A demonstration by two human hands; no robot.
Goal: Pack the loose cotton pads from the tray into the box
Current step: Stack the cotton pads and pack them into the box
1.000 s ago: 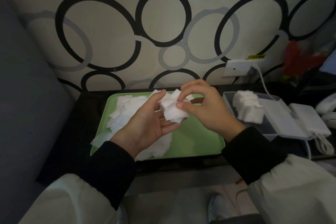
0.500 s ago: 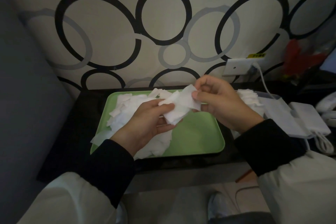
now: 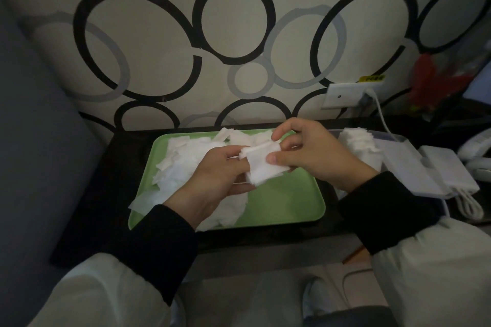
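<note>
A green tray (image 3: pixel 292 204) lies on a dark table, with several loose white cotton pads (image 3: pixel 183 159) heaped over its left half. Above the tray's middle, my left hand (image 3: pixel 215 180) grips a small stack of cotton pads (image 3: pixel 261 167) from below. My right hand (image 3: pixel 310 156) pinches the same stack from the right, thumb on the front face. To the right stands an open clear box (image 3: pixel 398 141) with a stack of packed pads (image 3: pixel 358 141) inside; my right hand hides part of it.
The box's white lid (image 3: pixel 409 167) lies open beside it, against a white charger (image 3: pixel 451 175) with coiled cable. A wall socket (image 3: pixel 345 95) with a plugged cord sits behind. A grey upholstered surface (image 3: pixel 39 141) rises at left. The table's front edge is near my sleeves.
My right hand swung out toward the box, then came back over the tray and pinched the stack held by my left hand. The left hand stayed almost still.
</note>
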